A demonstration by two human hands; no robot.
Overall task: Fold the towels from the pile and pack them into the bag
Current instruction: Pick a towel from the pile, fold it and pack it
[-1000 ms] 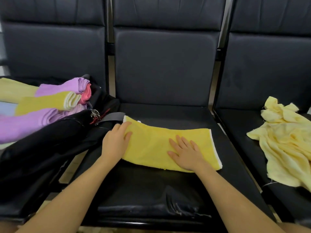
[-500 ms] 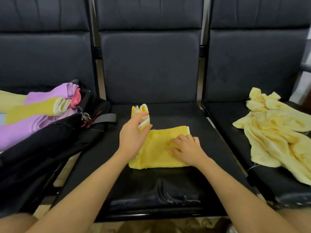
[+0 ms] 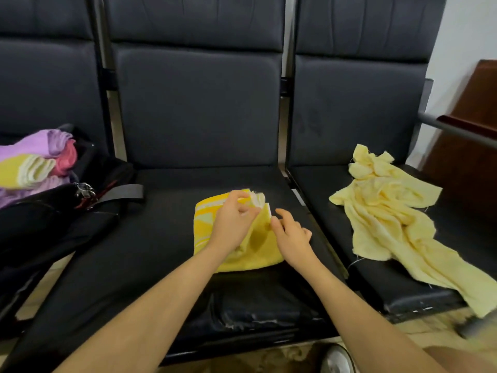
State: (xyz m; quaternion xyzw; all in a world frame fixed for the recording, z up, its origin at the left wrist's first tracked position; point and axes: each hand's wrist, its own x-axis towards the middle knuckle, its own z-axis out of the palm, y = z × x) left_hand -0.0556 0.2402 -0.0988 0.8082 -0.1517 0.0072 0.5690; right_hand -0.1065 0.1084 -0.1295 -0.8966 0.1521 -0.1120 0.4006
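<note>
Folding the yellow towel (image 3: 207,224), mid-frame.
My left hand (image 3: 232,223) pinches its edge; right hand (image 3: 289,234) hovers, fingers relaxed. Next I'd flatten it, then bag (image 3: 53,219) at left.

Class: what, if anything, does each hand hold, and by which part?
Left hand pinches the yellow towel by its folded-over edge. Right hand holds nothing.

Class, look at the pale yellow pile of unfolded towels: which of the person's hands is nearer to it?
Right. The right hand rests at the folded yellow towel's right edge, on the pale yellow pile's side; the left hand grips that towel farther left.
</note>
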